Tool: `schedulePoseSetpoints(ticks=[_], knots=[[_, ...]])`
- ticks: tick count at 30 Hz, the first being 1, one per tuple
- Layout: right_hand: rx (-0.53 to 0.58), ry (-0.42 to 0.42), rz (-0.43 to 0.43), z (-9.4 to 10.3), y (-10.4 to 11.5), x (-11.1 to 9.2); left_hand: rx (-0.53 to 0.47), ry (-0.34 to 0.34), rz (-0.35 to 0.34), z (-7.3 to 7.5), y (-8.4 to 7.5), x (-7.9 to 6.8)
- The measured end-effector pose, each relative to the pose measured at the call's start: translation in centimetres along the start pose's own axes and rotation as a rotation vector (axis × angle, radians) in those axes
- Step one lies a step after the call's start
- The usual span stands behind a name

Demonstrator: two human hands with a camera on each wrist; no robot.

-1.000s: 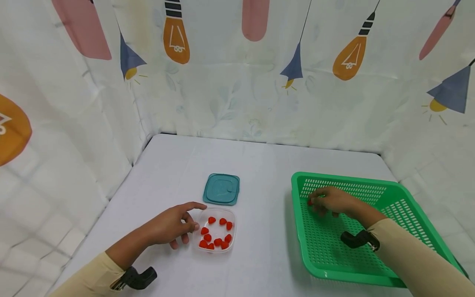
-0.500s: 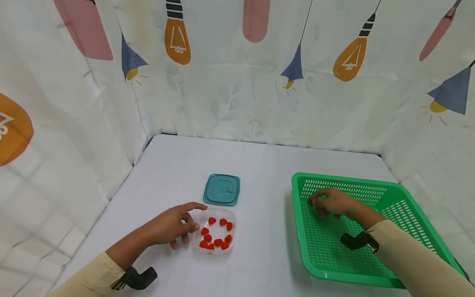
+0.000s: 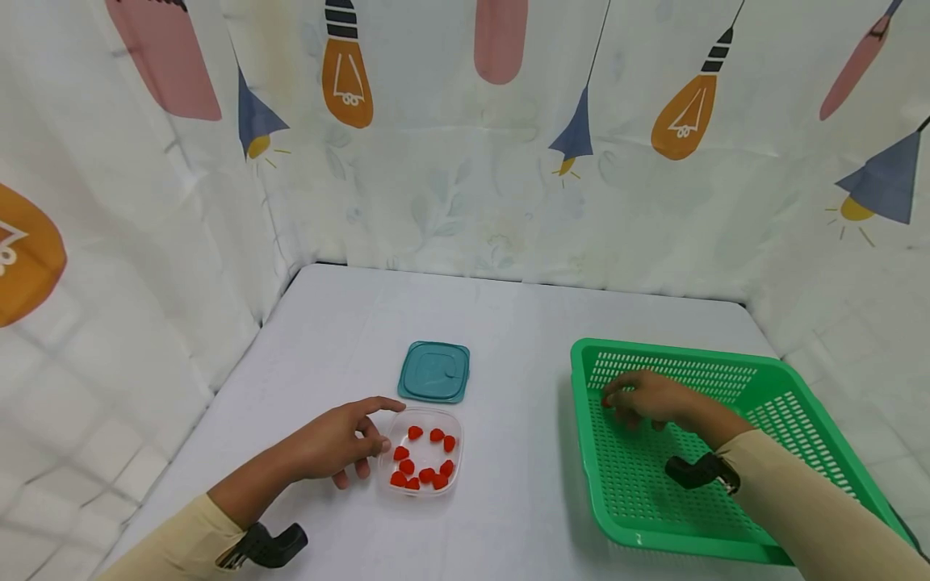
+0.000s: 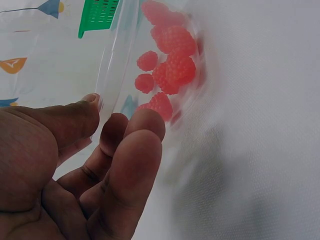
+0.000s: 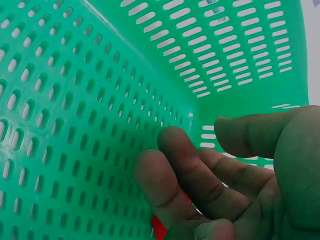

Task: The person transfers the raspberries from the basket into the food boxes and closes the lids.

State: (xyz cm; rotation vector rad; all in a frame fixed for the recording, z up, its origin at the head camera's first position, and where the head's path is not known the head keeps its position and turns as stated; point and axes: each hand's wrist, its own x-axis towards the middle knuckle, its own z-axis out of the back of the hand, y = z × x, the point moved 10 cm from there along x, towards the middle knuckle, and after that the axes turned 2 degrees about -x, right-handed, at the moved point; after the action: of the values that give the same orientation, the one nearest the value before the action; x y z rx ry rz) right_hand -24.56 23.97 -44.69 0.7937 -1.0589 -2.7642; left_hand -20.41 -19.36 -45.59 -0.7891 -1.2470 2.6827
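A clear square container [image 3: 458,452] holds several red raspberries [image 3: 426,474]. My left hand [image 3: 336,440] lies at its left side, index finger stretched along the far-left corner and thumb tip right at the rim. In the left wrist view the other fingers are loosely bent beside the container wall. Inside the green basket [image 3: 597,516], my right hand [image 3: 654,394] is low in the far-left corner, where its fingertips pinch a red raspberry [image 3: 605,401]. The right wrist view shows only a bit of that raspberry [image 5: 159,229] behind the fingers.
A teal lid [image 3: 434,371] lies flat on the white table [image 3: 508,403], just behind the container. The basket's raised, slotted walls surround the right hand. A printed curtain [image 3: 465,186] stands along the back and sides of the table.
Both hands stay almost in place, the left at the container and the right in the basket corner. The right fingers shift only slightly around the raspberry.
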Motion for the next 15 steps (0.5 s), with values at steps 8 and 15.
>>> schedulePoseSetpoints(ticks=[8, 15], knots=[[-0.030, -0.015, -0.053, -0.5, -0.8, -0.1, 0.005, -0.003, -0.001, 0.0, 0.0, 0.0], [-0.011, -0.006, -0.073, -0.8, -1.4, -0.1, 0.000, -0.001, -0.004, 0.0, 0.0, 0.0]])
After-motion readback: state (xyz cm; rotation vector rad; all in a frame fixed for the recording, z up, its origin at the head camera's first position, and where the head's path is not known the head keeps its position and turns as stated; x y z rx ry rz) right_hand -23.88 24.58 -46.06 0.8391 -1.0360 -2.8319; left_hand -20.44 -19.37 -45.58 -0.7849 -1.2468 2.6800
